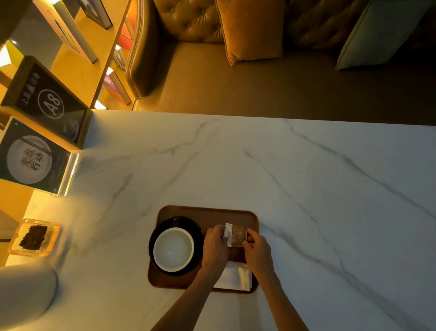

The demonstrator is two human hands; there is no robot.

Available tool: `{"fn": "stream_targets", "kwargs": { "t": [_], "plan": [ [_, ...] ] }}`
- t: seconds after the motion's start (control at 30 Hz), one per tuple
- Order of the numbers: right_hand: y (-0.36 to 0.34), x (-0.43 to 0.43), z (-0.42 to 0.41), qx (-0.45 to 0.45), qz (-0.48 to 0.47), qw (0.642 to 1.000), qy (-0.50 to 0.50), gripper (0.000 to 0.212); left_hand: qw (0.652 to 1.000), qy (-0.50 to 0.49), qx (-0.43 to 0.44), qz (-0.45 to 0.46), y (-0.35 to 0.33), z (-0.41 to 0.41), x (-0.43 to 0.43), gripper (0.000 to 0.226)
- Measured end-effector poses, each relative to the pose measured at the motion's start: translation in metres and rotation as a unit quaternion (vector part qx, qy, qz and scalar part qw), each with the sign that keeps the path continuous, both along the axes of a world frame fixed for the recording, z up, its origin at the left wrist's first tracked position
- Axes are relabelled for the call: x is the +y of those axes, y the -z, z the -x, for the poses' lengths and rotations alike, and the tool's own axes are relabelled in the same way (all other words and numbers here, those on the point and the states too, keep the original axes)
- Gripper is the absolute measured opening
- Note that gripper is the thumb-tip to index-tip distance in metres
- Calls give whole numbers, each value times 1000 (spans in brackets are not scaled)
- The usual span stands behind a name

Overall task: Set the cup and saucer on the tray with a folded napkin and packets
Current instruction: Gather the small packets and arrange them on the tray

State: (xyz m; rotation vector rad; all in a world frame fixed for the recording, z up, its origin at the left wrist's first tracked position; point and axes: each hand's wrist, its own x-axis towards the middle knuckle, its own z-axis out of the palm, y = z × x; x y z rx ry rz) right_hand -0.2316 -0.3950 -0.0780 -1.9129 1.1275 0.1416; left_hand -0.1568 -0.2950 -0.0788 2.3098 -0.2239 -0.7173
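On the brown tray (208, 212), the folded white napkin (234, 276) lies at the near right corner. The white cup (173, 249) sits on its black saucer (197, 229) to the left, its inside pale, with contents I cannot tell. Just beyond the napkin, above the tray, the left hand (215, 246) and right hand (257, 252) pinch the packets (236, 236) between curled fingers, one hand at each end. Far left on the marble table (313, 199), a glass dish (52, 241) holds something dark, and a sofa (218, 87) stands beyond.

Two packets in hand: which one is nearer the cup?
The white packet, pinched by the left hand; the brown packet sits farther right, in the right hand.
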Motion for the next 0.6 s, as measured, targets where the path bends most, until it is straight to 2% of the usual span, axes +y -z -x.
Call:
{"fn": "stream_targets", "kwargs": {
  "t": [0.27, 0.6],
  "plan": [
    [0, 2, 3, 0, 10, 1000, -27, 42, 1000, 12, 13, -5, 5, 1, 5, 22],
    [-4, 7, -4, 4, 34, 999, 29, 32, 999, 26, 14, -39, 2, -6, -2, 6]
  ]
}}
